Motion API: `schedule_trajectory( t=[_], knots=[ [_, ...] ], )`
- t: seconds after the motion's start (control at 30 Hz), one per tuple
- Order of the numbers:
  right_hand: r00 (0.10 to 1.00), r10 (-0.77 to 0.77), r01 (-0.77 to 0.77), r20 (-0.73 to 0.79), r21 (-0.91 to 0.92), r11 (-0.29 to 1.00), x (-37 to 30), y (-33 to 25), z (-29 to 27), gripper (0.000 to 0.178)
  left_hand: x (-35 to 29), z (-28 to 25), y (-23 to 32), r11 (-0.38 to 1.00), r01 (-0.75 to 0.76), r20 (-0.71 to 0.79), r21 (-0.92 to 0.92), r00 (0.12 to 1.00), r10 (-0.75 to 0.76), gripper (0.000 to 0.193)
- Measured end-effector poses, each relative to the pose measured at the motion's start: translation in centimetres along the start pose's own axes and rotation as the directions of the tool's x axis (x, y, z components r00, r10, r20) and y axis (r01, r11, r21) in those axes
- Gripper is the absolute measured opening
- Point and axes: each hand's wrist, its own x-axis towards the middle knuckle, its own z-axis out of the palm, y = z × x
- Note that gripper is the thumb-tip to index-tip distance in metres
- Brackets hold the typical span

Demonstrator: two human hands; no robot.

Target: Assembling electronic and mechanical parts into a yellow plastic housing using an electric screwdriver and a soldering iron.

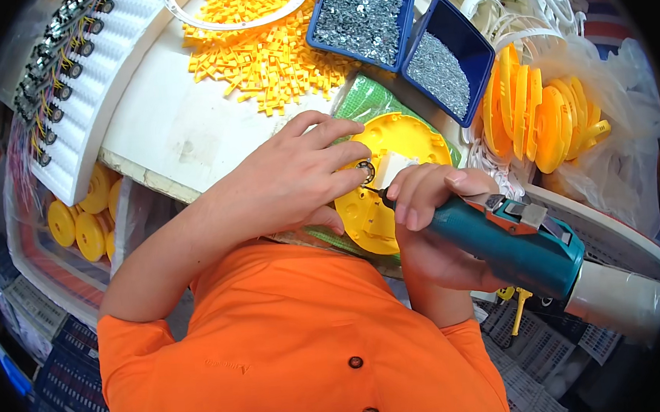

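Observation:
A round yellow plastic housing (409, 137) lies on a green mat (369, 98) at the table's front edge. My right hand (440, 207) is wrapped round a teal electric screwdriver (510, 244), its bit pointing left into the housing. The bit's tip is beside a small round black part (365, 173) in the housing. My left hand (305, 170) rests over the housing's left side, fingers apart, with fingertips at the black part. Whether they pinch it I cannot make out. A white block (394, 166) sits in the housing, partly behind my right fingers.
Two blue bins of small metal parts (360, 19) (439, 71) stand behind the housing. A heap of small yellow pieces (260, 59) covers the back. Yellow discs (528, 111) pile at right. White foam (104, 91) with wired black parts lies at left.

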Motion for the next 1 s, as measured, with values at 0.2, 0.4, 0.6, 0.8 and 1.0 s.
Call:
schedule_trajectory(
  t=[0.2,0.4,0.6,0.8,1.0],
  knots=[
    [0.992,0.122,-0.123,0.013,0.052,0.991,0.4,-0.9,0.9,0.058,-0.1,0.3,-0.3,1.000,-0.025,-0.029,0.005,0.999,0.025,0.058],
    [0.986,0.166,-0.167,0.014,0.029,0.986,0.6,-0.5,1.0,0.025,0.0,0.4,-0.6,1.000,-0.031,-0.025,-0.002,0.999,0.031,0.055],
    [0.982,0.188,-0.187,0.005,-0.099,0.977,1.0,-0.9,0.0,0.071,0.1,0.4,-0.3,1.000,-0.010,-0.032,0.003,0.999,0.010,0.059],
    [0.972,-0.141,0.163,-0.188,0.101,0.981,3.8,-3.3,-2.4,0.106,1.3,0.2,0.1,0.980,0.147,-0.225,-0.136,0.958,-0.176,0.055],
    [0.742,-0.410,0.110,-0.530,-0.507,0.855,1.1,-4.8,-4.7,0.074,-0.9,0.2,0.3,0.901,0.421,-0.184,-0.102,0.882,-0.433,0.032]
  ],
)
